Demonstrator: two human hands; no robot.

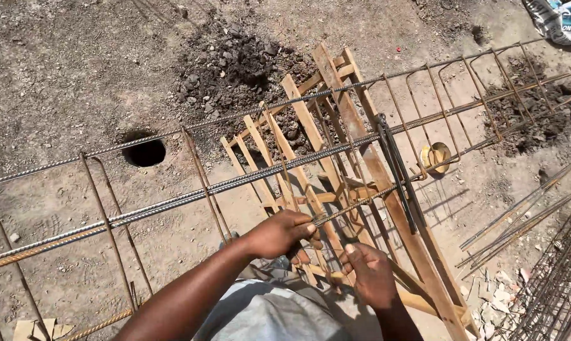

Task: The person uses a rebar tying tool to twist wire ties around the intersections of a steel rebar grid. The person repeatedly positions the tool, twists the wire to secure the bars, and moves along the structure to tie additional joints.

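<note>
The person stood over a long steel cage [247, 180] of ribbed bars that ran from the near left to the far right, resting across a wooden trestle [361, 158] on bare, stony ground. The left hand [284, 232] was clenched around the near end of one ribbed bar [361, 201], which came in from the right and crossed the trestle's slats. The right hand [369, 273] sat just beside it, slightly nearer and to the right, its fingers curled around a thin upright rod [350, 252] of the cage, thumb pointing up. The two hands were close together but not touching. Bent steel loops [109, 227] hung around the long bars at intervals along the cage, and several dark ones [396, 167] were bunched together right of the hands. A small roll of binding wire [438, 156] lay on the ground beyond the trestle, under the cage's far right stretch. A round hole [145, 150] was sunk in the ground to the far left, with a heap of dug earth and stones [241, 66] behind the trestle. Loose bars [519, 218] lay on the ground at the right, and a bundle of thin wires [560, 284] lay in the near right corner.
</note>
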